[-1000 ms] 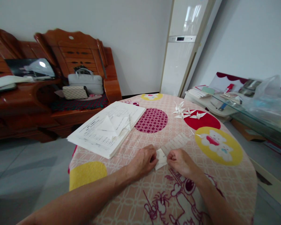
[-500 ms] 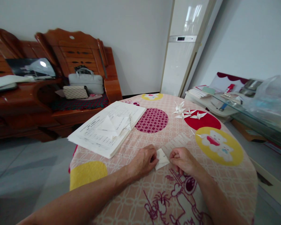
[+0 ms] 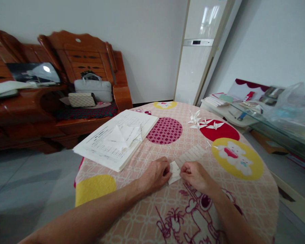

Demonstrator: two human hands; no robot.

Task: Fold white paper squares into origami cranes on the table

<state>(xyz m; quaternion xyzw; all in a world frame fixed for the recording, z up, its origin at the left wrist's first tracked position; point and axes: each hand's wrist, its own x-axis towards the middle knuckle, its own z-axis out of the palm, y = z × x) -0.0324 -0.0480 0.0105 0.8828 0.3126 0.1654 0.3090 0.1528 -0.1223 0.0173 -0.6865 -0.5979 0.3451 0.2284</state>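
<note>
A small folded piece of white paper [image 3: 174, 171] lies on the round table's patterned cloth [image 3: 147, 210]. My left hand [image 3: 154, 175] presses its curled fingers on the paper's left edge. My right hand [image 3: 196, 175] pinches the paper's right edge with closed fingers. A strip of lined white paper [image 3: 191, 154] lies just beyond the hands.
A stack of printed sheets [image 3: 114, 139] with folded paper on top lies at the table's left. Several white paper cranes [image 3: 202, 122] stand at the far right of the table. A wooden bench [image 3: 73, 88] with bags, a tall white air conditioner [image 3: 197, 51] and a cluttered glass shelf [image 3: 264, 112] surround the table.
My right hand slid slightly left along the paper's right edge, covering more of the paper. My left hand stayed in place.
</note>
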